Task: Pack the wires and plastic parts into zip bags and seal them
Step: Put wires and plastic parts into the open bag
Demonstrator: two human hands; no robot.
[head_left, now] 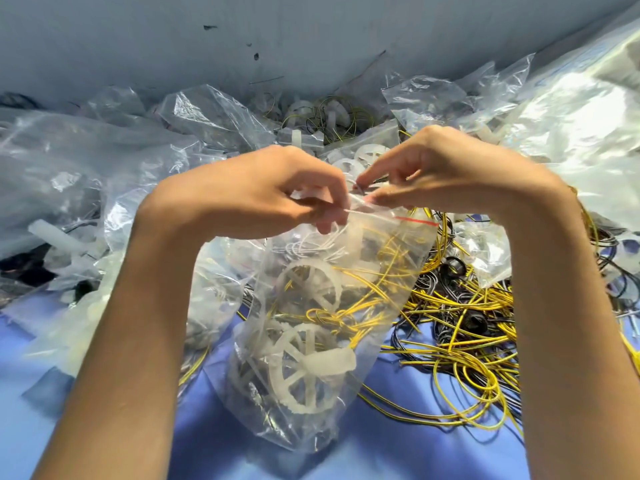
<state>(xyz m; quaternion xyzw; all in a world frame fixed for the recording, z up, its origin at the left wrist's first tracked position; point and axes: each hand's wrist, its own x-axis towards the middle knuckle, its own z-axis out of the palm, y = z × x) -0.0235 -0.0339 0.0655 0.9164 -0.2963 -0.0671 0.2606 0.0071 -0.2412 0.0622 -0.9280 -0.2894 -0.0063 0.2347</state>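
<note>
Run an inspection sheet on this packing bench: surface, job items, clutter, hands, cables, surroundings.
Surface: blue cloth, largely covered.
Job's things: zip bag held up by its top edge; inside are white plastic wheels and yellow wires; cannot tell whether it is sealed.
Clutter: crumpled clear bags heaped at left and back, some holding white parts.
Grippers: left hand and right hand both pinch the bag's top edge.
Cables: loose wires, yellow and black, tangled on the cloth at right.
Surroundings: grey wall behind, with dark marks.
</note>
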